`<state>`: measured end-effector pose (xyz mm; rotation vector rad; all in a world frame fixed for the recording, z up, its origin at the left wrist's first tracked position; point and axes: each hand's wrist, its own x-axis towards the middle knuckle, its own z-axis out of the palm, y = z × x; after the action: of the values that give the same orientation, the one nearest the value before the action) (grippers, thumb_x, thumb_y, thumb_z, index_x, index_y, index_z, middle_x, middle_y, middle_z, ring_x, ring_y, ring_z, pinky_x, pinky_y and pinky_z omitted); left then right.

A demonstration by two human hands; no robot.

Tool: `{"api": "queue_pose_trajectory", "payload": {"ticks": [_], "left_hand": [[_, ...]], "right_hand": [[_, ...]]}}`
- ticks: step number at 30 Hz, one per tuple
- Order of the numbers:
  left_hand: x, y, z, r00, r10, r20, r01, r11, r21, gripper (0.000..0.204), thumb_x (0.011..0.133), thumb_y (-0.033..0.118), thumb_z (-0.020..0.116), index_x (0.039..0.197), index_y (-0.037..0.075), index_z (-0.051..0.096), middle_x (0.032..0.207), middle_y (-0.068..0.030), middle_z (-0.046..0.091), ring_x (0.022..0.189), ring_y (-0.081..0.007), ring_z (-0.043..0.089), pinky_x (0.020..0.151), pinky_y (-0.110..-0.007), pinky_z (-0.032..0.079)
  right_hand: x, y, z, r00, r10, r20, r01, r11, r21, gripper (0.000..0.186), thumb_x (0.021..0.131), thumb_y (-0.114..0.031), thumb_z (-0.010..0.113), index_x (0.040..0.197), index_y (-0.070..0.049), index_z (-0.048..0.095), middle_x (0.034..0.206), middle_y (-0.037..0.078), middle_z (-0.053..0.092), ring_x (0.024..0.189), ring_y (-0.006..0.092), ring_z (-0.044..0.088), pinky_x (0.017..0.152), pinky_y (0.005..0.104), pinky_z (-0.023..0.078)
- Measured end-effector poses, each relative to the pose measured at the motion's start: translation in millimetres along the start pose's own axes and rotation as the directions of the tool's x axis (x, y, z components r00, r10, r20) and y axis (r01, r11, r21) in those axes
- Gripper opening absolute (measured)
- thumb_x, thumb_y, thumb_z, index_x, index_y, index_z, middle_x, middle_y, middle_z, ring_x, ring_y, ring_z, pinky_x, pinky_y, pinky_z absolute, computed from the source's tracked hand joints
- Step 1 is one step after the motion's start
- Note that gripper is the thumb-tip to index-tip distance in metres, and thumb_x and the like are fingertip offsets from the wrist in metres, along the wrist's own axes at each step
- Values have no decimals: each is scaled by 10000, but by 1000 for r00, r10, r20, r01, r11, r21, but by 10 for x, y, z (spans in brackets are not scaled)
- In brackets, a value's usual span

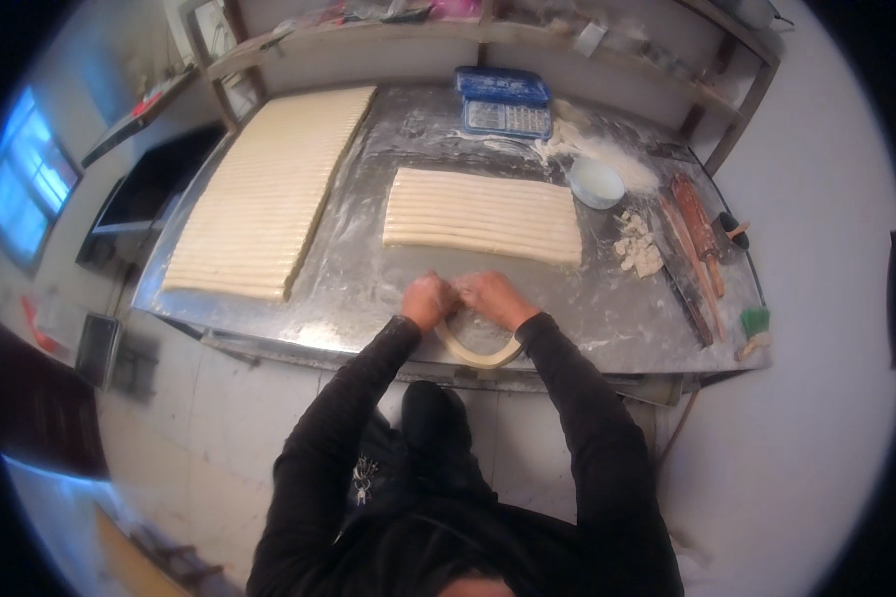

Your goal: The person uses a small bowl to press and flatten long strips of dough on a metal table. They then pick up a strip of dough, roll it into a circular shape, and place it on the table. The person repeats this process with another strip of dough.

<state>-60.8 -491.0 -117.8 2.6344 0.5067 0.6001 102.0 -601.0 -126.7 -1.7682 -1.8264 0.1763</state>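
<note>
Near the front edge of a floury steel table [348,269], my left hand [428,298] and my right hand [493,297] meet, fingers closed on the ends of a pale dough strip [478,360]. The strip hangs in a U between and below my hands, at the table's front edge. Just beyond my hands lies a block of parallel dough strips [483,211]. A larger sheet of such strips [259,189] covers the left part of the table. My fingertips are partly hidden where they meet.
At the back are a blue scale [506,117] and spilled flour. To the right sit a bowl [597,182], dough scraps [637,244], rolling pins [699,224], a long dark blade [679,298] and a green brush [755,323]. Shelves [388,30] run behind the table.
</note>
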Motion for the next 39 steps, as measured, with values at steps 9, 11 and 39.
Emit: {"api": "queue_pose_trajectory", "payload": {"ticks": [9, 11, 39], "left_hand": [[-248, 176, -38, 979, -203, -25, 204, 964, 170, 285, 697, 302, 802, 815, 59, 709, 913, -193, 644, 864, -374, 671, 741, -496, 543], [-221, 225, 16, 977, -207, -43, 212, 960, 183, 257, 710, 277, 774, 801, 49, 699, 907, -200, 647, 846, -378, 674, 727, -502, 544], [-348, 154, -991, 936, 343, -85, -345, 939, -13, 417, 686, 116, 832, 1063, 84, 656, 1042, -106, 613, 1025, -317, 613, 856, -409, 499]], "right_hand": [[-359, -214, -201, 918, 363, -160, -397, 845, -358, 233, 805, -184, 719, 975, -26, 706, 964, 184, 696, 1000, 403, 655, 866, 494, 520], [-445, -120, -253, 890, 450, -70, -440, 810, -388, 244, 817, -215, 693, 970, -27, 716, 1013, 200, 699, 1024, 402, 653, 889, 493, 522], [-640, -767, -928, 923, -290, -254, 202, 925, -322, 485, 823, -49, 686, 1299, -17, 595, 1135, 158, 645, 1092, 348, 620, 947, 447, 499]]}}
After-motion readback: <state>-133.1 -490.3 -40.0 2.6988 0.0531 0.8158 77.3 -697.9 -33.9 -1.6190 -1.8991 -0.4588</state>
